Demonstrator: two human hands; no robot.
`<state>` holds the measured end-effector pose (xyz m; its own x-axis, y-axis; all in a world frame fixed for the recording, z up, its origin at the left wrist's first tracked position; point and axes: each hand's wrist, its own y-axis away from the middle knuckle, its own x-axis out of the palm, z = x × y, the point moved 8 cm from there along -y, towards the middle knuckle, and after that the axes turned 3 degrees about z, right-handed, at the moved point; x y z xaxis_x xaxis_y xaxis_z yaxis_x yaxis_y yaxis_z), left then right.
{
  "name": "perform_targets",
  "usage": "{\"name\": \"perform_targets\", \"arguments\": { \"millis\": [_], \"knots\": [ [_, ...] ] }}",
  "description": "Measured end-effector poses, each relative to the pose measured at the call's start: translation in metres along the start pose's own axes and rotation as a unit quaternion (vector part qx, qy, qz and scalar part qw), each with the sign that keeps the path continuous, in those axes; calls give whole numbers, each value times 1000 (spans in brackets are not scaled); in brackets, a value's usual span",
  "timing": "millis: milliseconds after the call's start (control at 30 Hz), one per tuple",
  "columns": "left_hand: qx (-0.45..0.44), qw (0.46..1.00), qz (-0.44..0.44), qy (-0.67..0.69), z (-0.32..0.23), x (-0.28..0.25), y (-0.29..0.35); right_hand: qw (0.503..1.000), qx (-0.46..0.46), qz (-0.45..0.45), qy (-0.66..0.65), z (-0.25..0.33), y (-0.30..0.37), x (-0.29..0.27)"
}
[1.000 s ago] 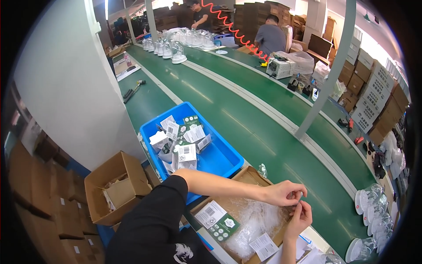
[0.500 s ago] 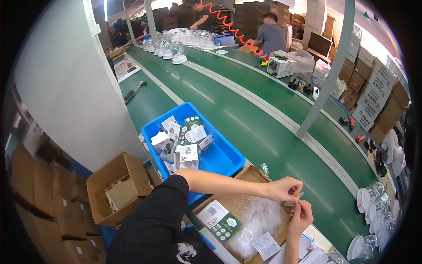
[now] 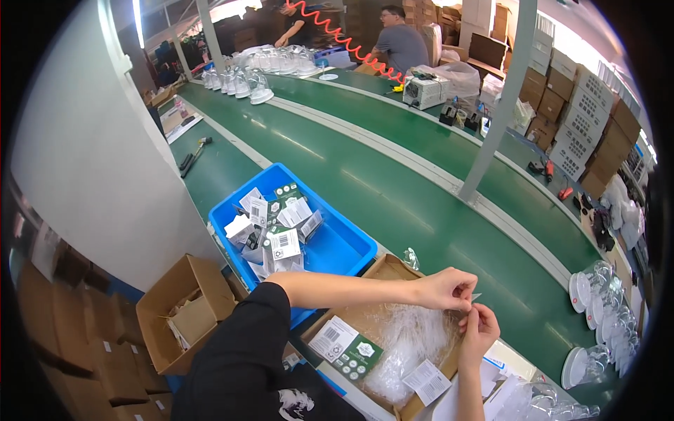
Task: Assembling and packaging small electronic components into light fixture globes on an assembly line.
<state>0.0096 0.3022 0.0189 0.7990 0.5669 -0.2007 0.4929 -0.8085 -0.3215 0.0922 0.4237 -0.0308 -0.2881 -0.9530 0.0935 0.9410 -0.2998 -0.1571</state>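
My left hand [image 3: 449,289] reaches across from the left, fingers pinched, over the right side of an open cardboard box [image 3: 365,298]. My right hand [image 3: 479,330] meets it fingertip to fingertip, also pinched. A thin pale sliver [image 3: 477,296] shows just beyond the fingers; most of what they hold is hidden. Beneath the hands, a heap of clear thin plastic [image 3: 404,351] fills part of the box. On the box's left side lies a green and white printed card [image 3: 345,349], and a white printed slip [image 3: 427,382] rests at its near edge.
A blue bin [image 3: 342,263] with several printed cards stands on the green conveyor table [image 3: 393,189]. Clear domes on white bases [image 3: 579,366] line the right, others [image 3: 260,95] the far left. An open carton [image 3: 203,309] sits lower left. Two people work beyond the line.
The view has shifted slightly, moving the background left. Both hands stay together, fingertips still pinched, with the right hand's fingers slightly lower relative to the left. A person across the line has turned.
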Motion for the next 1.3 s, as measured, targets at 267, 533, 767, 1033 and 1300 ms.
{"name": "perform_targets", "arguments": {
  "millis": [267, 533, 767, 1033, 1300],
  "knots": [
    [-14, 999, 6, 38, 10, 2, -2, 999, -31, 3, 28, 5, -2, 2],
    [-15, 999, -9, 47, 1, 2, -2, 1000, -27, -4, 4, 1, -2, -1],
    [12, 1000, -25, 7, -6, 4, 2, 999, -30, -30, 12, 11, 0, 2],
    [10, 1000, 1, 10, -6, 6, 0, 997, -59, -31, 35, 12, 1, 4],
    [11, 1000, -5, 1, -3, 3, -1, 998, -44, -35, 14, 16, -1, 6]
  ]
}}
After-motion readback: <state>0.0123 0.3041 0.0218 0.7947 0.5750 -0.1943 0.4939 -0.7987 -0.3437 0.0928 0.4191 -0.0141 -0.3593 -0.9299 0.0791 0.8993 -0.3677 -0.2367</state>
